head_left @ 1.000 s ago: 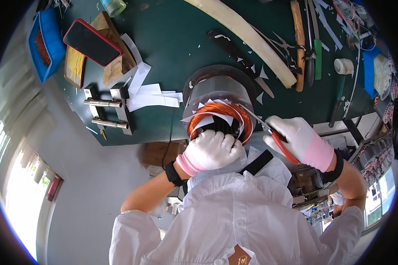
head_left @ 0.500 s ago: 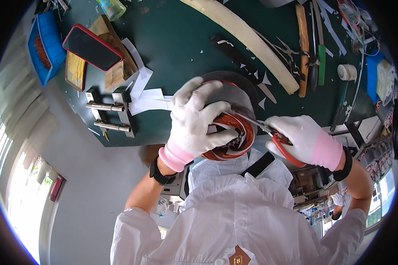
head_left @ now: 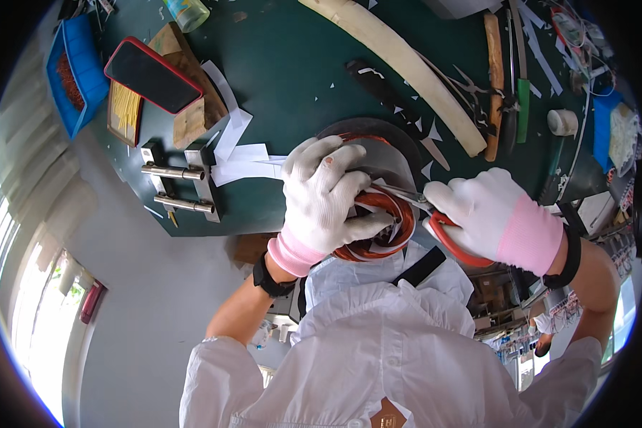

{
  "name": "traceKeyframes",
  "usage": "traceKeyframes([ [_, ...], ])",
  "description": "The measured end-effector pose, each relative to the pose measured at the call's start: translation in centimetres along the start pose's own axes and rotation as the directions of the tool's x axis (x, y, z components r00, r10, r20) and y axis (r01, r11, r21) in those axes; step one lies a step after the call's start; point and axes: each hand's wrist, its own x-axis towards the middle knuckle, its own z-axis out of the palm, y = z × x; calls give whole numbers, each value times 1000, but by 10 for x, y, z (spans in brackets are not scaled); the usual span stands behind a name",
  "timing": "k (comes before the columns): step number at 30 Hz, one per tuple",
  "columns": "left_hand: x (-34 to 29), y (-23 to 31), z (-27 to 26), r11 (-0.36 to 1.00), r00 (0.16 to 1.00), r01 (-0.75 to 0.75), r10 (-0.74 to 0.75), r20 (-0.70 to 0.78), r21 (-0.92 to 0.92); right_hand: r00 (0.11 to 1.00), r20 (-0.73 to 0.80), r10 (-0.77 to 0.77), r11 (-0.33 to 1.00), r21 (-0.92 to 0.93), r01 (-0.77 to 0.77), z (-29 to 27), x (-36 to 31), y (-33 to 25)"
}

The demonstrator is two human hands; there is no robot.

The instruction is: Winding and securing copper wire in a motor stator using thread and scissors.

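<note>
My left hand (head_left: 322,189), in a white glove with a pink cuff, grips a round stator wound with copper wire (head_left: 401,239). Its thumb reaches into the central opening, and the other fingers lie over the far side. White insulating strips show between the windings. In my right hand (head_left: 471,214), gloved the same way, is a pair of scissors with red handles (head_left: 451,241). Their metal blades (head_left: 406,194) point left and lie at the upper edge of the windings, near my left fingertips. The blade tips are partly hidden there.
White paper strips (head_left: 246,171) lie left of my left hand, beside a metal fixture with two rods (head_left: 175,173). Farther off are a red-cased phone (head_left: 153,75) and a blue bin (head_left: 82,68). A curved pale strip (head_left: 399,68), pliers (head_left: 471,89) and a wooden stick (head_left: 493,85) lie beyond the stator.
My right wrist has swung slightly outward, and the scissors' blades lie lower, closer to the windings. My left hand keeps its hold on the stator. The whole view has shifted a little.
</note>
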Motion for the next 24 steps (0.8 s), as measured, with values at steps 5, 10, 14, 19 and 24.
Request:
traceKeyframes([
  [5, -12, 16, 2, 982, 978, 41, -2, -209, 182, 966, -253, 61, 991, 129, -29, 29, -15, -3],
  [10, -51, 76, 16, 971, 990, 138, -127, -65, 198, 906, -379, 189, 969, 223, -109, 58, -39, -31],
  [14, -51, 82, 41, 953, 966, 259, -259, -21, 159, 889, -408, 207, 976, 151, -158, 71, -40, -50],
  [19, -50, 78, 45, 966, 980, 197, -193, -43, 168, 891, -385, 240, 971, 116, -211, 72, -43, -58],
  [24, -51, 72, 51, 965, 987, 152, -136, -88, 212, 927, -282, 248, 930, 336, -147, 56, -43, -52],
])
